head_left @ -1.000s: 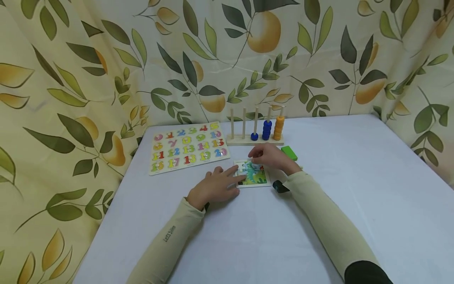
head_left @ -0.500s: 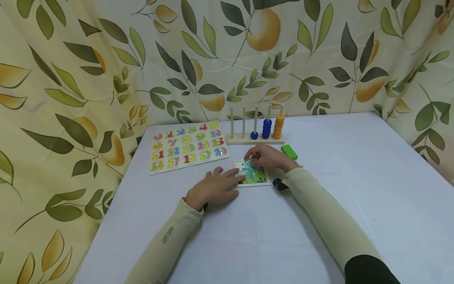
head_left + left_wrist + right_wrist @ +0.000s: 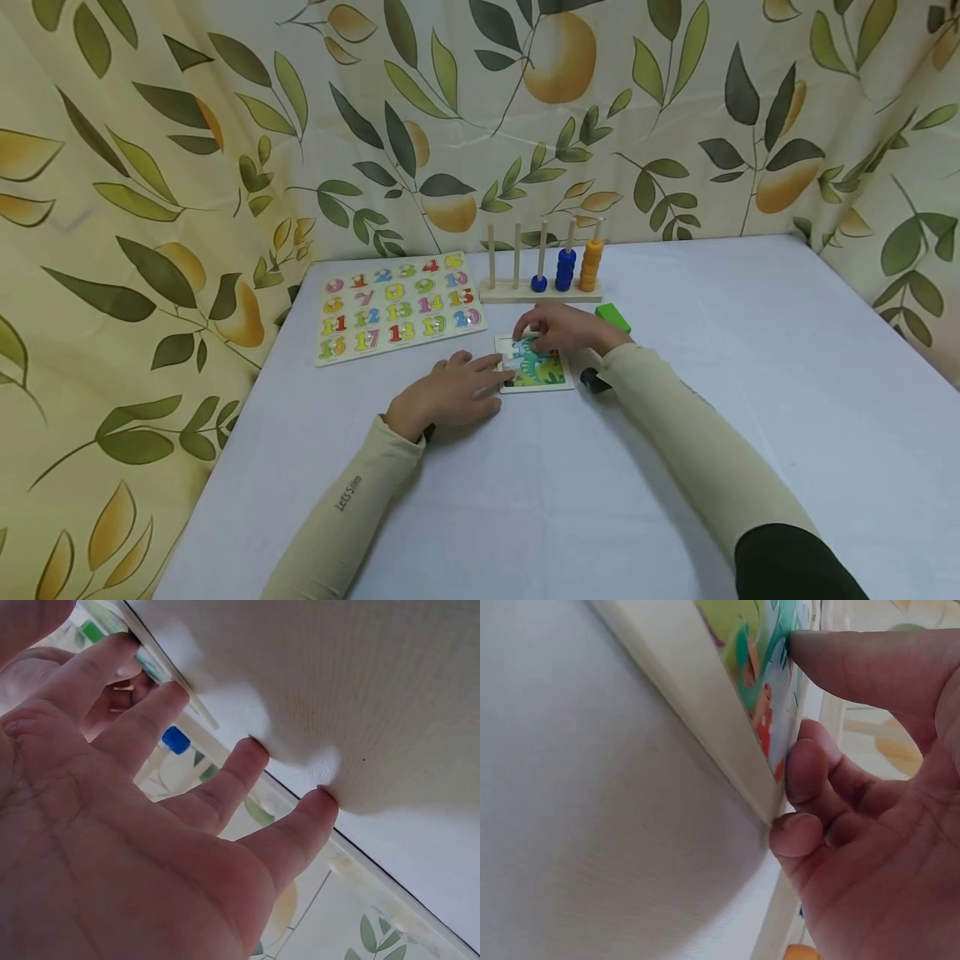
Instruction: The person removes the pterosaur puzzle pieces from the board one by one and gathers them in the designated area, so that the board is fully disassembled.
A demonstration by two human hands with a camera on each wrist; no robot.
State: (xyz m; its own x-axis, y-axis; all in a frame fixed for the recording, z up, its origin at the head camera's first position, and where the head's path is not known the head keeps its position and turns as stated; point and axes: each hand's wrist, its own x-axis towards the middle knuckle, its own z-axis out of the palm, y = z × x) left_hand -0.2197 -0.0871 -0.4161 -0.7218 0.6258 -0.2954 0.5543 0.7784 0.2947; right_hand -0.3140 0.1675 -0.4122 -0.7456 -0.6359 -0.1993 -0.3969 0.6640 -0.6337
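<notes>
A small jigsaw puzzle [image 3: 534, 373] with a dinosaur picture lies in a white frame on the table. My left hand [image 3: 453, 392] rests palm down with spread fingers. Two of its fingertips [image 3: 174, 694] lie on the puzzle's left side, the others touch the tablecloth. Over the puzzle's upper edge is my right hand [image 3: 566, 325], its thumb and index finger bent together at a piece near the upper left corner; the piece is mostly hidden. In the right wrist view, the thumb [image 3: 817, 656] touches the picture and curled fingers [image 3: 799, 834] sit at the frame's edge.
A number board [image 3: 401, 312] lies at the back left. Behind the puzzle stands a wooden peg rack [image 3: 498, 292] with blue and orange beads. Near the right wrist are a green block [image 3: 612, 317] and a dark object [image 3: 594, 381]. A patterned curtain [image 3: 480, 125] hangs behind.
The right hand has shifted slightly left, its fingers lower over the puzzle's upper left corner. The left hand stays at the puzzle's left side.
</notes>
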